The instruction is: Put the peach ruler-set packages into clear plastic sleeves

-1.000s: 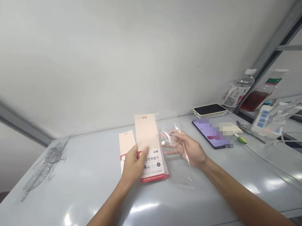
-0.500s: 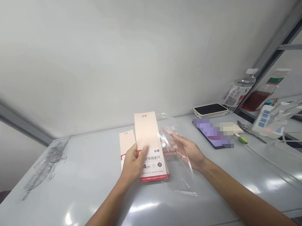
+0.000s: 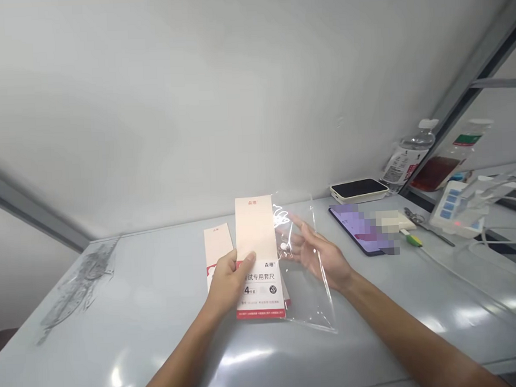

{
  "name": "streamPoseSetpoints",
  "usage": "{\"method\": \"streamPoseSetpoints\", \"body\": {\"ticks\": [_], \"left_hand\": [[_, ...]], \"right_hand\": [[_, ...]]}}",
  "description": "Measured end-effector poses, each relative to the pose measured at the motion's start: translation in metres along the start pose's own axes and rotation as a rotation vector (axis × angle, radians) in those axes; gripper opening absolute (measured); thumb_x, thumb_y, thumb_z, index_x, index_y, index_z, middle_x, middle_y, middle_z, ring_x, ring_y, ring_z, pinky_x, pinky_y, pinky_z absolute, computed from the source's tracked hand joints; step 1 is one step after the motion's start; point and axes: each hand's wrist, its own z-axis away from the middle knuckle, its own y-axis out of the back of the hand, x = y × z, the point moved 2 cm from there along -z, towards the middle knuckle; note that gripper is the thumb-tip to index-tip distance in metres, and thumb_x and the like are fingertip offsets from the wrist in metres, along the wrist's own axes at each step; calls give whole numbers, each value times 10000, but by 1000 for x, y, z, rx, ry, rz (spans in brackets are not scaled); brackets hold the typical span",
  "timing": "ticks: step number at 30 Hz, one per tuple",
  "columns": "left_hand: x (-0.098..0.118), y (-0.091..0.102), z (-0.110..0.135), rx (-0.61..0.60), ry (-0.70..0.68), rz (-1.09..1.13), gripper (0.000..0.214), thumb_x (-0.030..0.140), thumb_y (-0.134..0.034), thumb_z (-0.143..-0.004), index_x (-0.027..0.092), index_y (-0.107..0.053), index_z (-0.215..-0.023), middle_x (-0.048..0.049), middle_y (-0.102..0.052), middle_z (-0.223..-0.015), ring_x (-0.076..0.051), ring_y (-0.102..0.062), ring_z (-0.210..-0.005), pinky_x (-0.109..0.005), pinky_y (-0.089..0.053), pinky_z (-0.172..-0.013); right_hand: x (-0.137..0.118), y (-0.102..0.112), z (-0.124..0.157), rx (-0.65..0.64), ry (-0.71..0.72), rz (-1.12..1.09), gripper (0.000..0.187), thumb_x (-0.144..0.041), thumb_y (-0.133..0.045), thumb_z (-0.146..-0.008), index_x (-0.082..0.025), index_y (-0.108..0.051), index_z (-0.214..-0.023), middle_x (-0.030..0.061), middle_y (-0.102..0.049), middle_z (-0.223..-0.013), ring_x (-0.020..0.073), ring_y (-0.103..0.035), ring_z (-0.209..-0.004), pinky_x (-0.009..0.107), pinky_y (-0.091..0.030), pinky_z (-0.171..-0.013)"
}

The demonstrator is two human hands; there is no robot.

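Note:
My left hand (image 3: 230,280) is closed on a cream, white and red printed card pack (image 3: 255,230), thumb across its front. A clear plastic sleeve (image 3: 308,302) spreads from the pack's right side. My right hand (image 3: 323,259) is at the sleeve, fingers stretched out and partly seen through the film; whether they are behind it or inside it I cannot tell. Beneath and left of the held pack lies a second similar card pack (image 3: 217,241), partly covered by my left hand.
On the grey table (image 3: 160,295) to the right lie a purple-screened phone (image 3: 353,226), a cream-cased phone (image 3: 359,189) and a white block with a cable (image 3: 391,221). Farther right are keys (image 3: 430,229), a power strip (image 3: 459,207), a clear bottle (image 3: 410,158) and a bottle of brown drink (image 3: 439,168).
The held pack has shifted slightly right and toward me. The plastic sleeve is spread wider and flatter beside it. My right hand stays nearly in place.

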Motion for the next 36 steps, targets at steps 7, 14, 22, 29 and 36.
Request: {"method": "streamPoseSetpoints", "body": {"ticks": [7, 14, 22, 29, 36], "left_hand": [[1, -2, 2, -17, 24, 13, 324, 470, -539, -737, 146, -546, -749, -60, -657, -676, -194, -624, -580, -275, -472, -494], [2, -3, 2, -42, 21, 38, 311, 460, -539, -744, 151, -541, -777, -63, -662, -707, -192, -626, -589, -284, -478, -515], [0, -2, 0, -76, 17, 53, 300, 449, -550, -739, 153, -533, -780, -54, -655, -695, -180, -619, -576, -275, -471, -516], [0, -1, 1, -99, 29, 39, 286, 444, -530, -759, 158, -520, -759, -55, -657, -680, -175, -615, -570, -259, -455, -495], [2, -2, 3, -129, 27, 29, 274, 439, -519, -770, 166, -522, -752, -31, -648, -654, -161, -605, -555, -250, -447, -488]], "right_hand": [[2, 3, 0, -58, 18, -60, 527, -401, -333, -888, -306, -165, -1379, 52, -560, -1204, 203, -545, -1059, 409, -432, -885], [7, 6, -2, -77, -46, -127, 560, -300, -463, -835, -297, -261, -1357, 45, -626, -1089, 223, -565, -1010, 393, -451, -832], [9, 11, -4, -49, -28, -210, 508, -249, -429, -833, -301, -329, -1328, 3, -659, -858, 163, -604, -725, 359, -467, -759], [10, 12, -6, -27, -17, -180, 495, -295, -397, -850, -313, -298, -1335, 18, -637, -1052, 195, -605, -908, 374, -424, -824], [10, 13, -6, -18, -34, -179, 507, -271, -386, -855, -274, -270, -1348, 40, -612, -1118, 193, -606, -919, 372, -420, -842]]}}
